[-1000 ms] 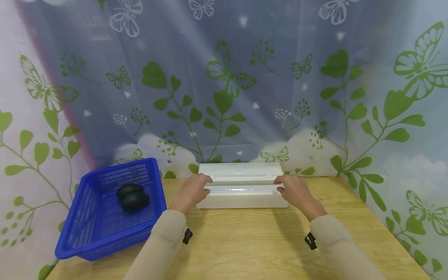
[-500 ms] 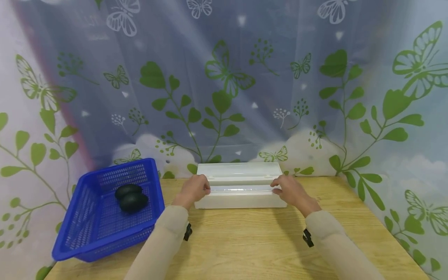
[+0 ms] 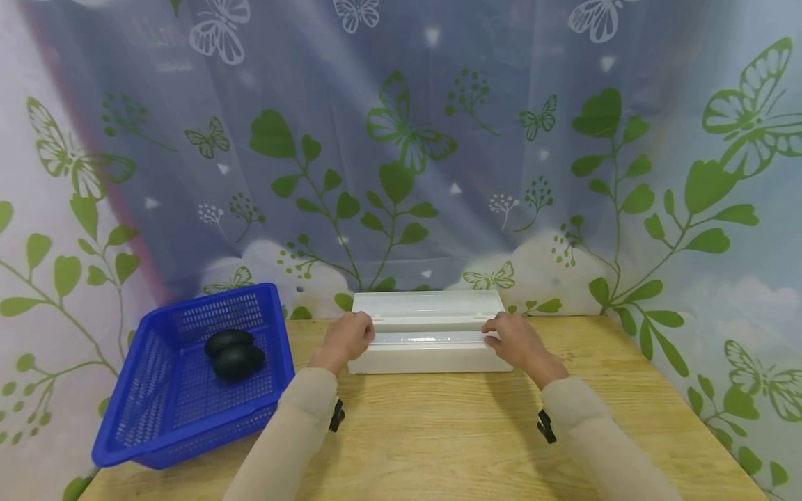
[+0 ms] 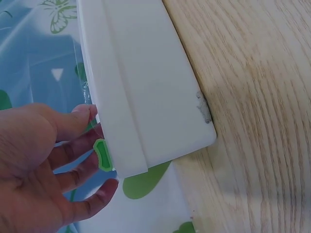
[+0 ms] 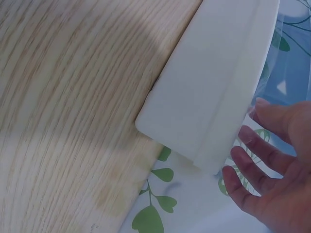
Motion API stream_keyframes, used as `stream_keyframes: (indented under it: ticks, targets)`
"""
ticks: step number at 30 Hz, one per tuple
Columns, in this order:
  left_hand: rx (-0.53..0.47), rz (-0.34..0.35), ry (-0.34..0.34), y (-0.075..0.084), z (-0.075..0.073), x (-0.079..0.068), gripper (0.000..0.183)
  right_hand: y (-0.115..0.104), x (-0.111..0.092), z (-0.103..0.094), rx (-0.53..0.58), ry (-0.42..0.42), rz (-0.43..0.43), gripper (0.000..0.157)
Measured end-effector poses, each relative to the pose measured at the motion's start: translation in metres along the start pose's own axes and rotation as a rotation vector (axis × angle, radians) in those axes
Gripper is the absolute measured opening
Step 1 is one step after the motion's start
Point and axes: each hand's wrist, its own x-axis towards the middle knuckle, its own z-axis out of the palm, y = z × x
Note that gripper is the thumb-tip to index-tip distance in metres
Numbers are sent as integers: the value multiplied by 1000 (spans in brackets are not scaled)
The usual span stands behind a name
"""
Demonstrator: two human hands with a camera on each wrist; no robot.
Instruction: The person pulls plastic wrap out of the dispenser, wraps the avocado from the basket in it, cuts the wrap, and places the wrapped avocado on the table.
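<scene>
At ends of smooth white oblong box [image 3: 429, 360]: left hand [image 3: 347, 339], right hand [image 3: 521, 342].

Over to the left of the left hand [image 3: 344, 339] there's a blue plastic basket [image 3: 178, 393] with pierced sides, and two dark green oval fruits [image 3: 239, 362] lie up against each other inside it. A wooden table [image 3: 432, 435] spreads below the left hand and the right hand [image 3: 519, 341], and beyond both of them hangs a grey-blue cloth [image 3: 451, 223] in a leaf-and-butterfly print.
</scene>
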Motion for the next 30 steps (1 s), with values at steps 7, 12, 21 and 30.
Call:
stream_keyframes:
  ticks: [7,12,21,30]
  targets:
    - [13,-11,12,0,0,5,20,0,6,8,-44,60,31,14]
    - [-39,-28,-4,0,0,7,21,1,8,8,-3,63,51,14]
    - [-106,-42,-7,-4,-2,9,13,4,13,7,51,82,63,15]
    - [-121,8,55,-10,-2,12,17,5,16,8,49,97,68,17]
